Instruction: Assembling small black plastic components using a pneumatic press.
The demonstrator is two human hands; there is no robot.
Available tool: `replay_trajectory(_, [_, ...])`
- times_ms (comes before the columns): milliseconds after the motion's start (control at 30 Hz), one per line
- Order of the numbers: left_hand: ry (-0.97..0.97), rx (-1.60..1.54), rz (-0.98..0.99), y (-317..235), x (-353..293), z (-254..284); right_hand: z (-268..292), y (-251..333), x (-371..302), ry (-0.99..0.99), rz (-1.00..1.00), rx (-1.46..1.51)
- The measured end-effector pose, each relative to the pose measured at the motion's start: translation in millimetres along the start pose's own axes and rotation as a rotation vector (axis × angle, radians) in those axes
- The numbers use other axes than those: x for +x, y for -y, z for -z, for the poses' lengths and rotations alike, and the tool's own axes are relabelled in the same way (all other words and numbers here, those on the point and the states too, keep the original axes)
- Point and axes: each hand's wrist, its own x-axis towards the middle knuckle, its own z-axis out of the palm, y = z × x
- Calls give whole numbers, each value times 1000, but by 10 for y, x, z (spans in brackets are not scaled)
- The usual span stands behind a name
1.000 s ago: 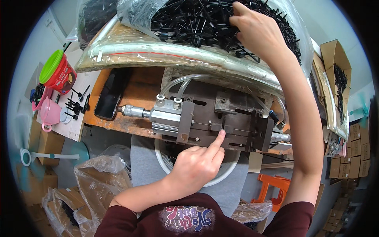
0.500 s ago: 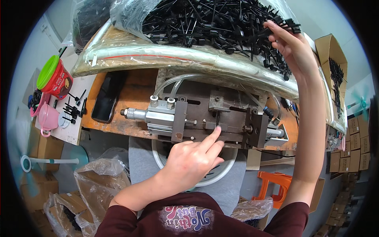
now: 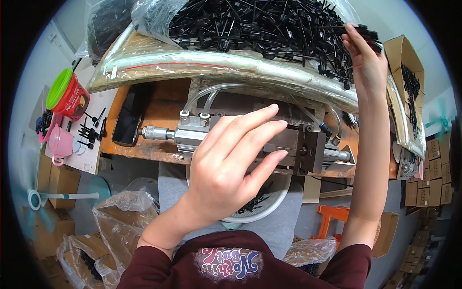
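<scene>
My left hand [image 3: 224,161] hovers over the metal pneumatic fixture [image 3: 190,138], its fingers stretched out and apart, with nothing held. It covers the fixture's middle, so any part seated there is hidden. At the right end of a big heap of black plastic parts with thin stems [image 3: 250,29], my right hand [image 3: 368,65] is raised. Its fingers are closed around a bunch of the same black stemmed parts [image 3: 373,39]. Below the fixture, over my lap, a white basket [image 3: 276,204] holds some loose black parts.
A black phone [image 3: 129,118] lies on the wooden bench at left. Beyond it are a red bucket with green rim [image 3: 72,98], a pink cup [image 3: 61,144] and several loose black parts. Clear air tubes [image 3: 226,86] arch behind the fixture. An open carton [image 3: 404,62] stands at far right.
My left hand has lifted off the fixture's middle, where its index finger pointed down, and its fingers have spread. My right hand has shifted slightly right with the black parts.
</scene>
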Motion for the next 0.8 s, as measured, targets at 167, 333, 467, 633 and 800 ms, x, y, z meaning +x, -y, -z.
replay_trajectory(167, [-20,-361,240,-49,-32,91,-341,258,-936,193,603,-409])
replay_trajectory(333, [146,-573,327,-3,-248,94,-450,221,-1913,600,994,-803])
replay_trajectory(467, [206,-464,305,-76,-378,77,-381,99,-2158,532,961,-794])
replay_trajectory(633, [249,-465,275,-61,-542,58,-350,87,-2318,528,910,-791])
replay_trajectory(800, [313,-92,175,-70,-605,61,-210,141,-2356,448,653,-884])
